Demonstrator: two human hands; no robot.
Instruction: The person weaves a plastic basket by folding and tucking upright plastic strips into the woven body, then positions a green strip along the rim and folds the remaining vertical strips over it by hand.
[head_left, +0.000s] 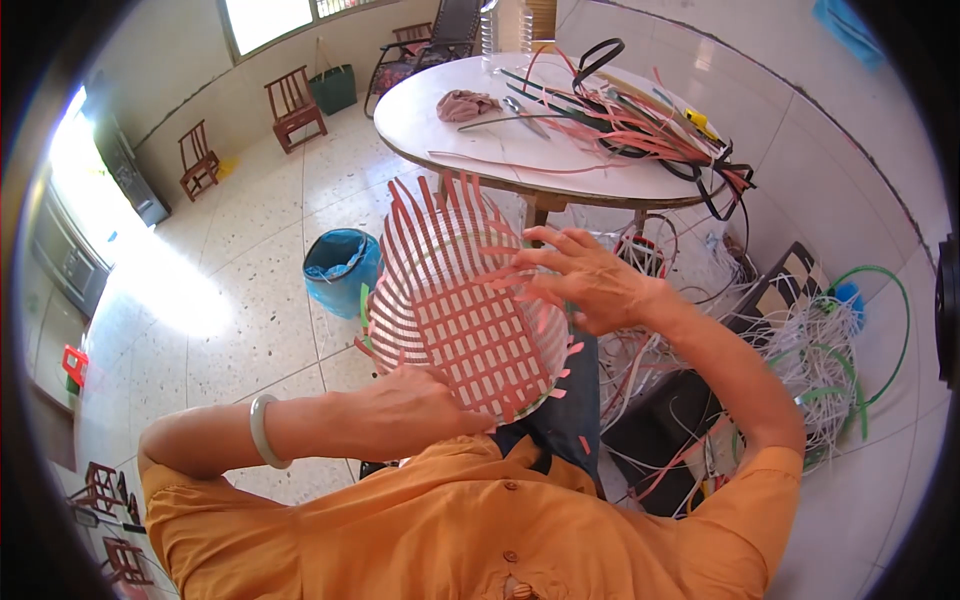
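Orange shirt cloth (400, 530) is seen at six o'clock, below a central basket (465, 300) whose red lattice (485, 350) appears mostly woven. Its seven-o'clock edge is covered by the left hand (415, 405), fingers curled, grip unclear; at three o'clock the right hand's (605, 285) fingers are half spread, any pinched strip being impossible to tell. Loose red strips (427, 198) are left standing at eleven o'clock, apparently unfinished.

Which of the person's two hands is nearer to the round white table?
Right. The right hand is at the woven basket's right side, before the table's near edge; the left hand is at the basket's near rim, farther from the table.
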